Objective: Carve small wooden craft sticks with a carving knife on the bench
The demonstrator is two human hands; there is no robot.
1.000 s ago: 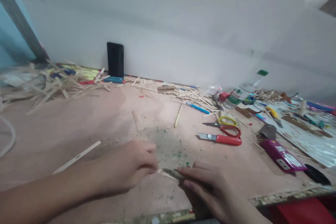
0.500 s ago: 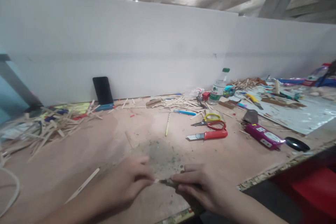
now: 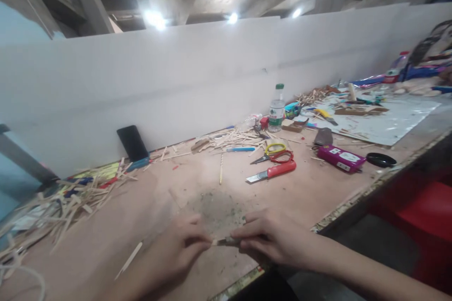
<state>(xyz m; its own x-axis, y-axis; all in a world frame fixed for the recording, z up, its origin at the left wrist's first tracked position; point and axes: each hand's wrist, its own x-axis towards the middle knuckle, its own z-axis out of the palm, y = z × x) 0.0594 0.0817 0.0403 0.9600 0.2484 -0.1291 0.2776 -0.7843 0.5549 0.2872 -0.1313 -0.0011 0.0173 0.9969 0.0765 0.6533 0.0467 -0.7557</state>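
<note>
My left hand (image 3: pixel 180 249) pinches the end of a thin pale wooden stick at the near edge of the plywood table (image 3: pixel 310 193). My right hand (image 3: pixel 273 240) grips a small dark knife (image 3: pixel 226 242) whose blade meets the stick between the two hands. Both hands rest over a grey, green-flecked worn patch (image 3: pixel 217 209) on the tabletop. The stick is mostly hidden under my fingers.
A red utility knife (image 3: pixel 273 171) and red-and-yellow scissors (image 3: pixel 277 154) lie beyond the hands. A magenta box (image 3: pixel 339 158), a water bottle (image 3: pixel 276 109), a black phone (image 3: pixel 132 143) leaning on the white wall, and piles of wooden sticks (image 3: pixel 60 202) surround the spot.
The camera has tilted up and swung, now showing ceiling and more of the table to the right. Both hands stay together on the stick and knife, a little closer to the table edge.
</note>
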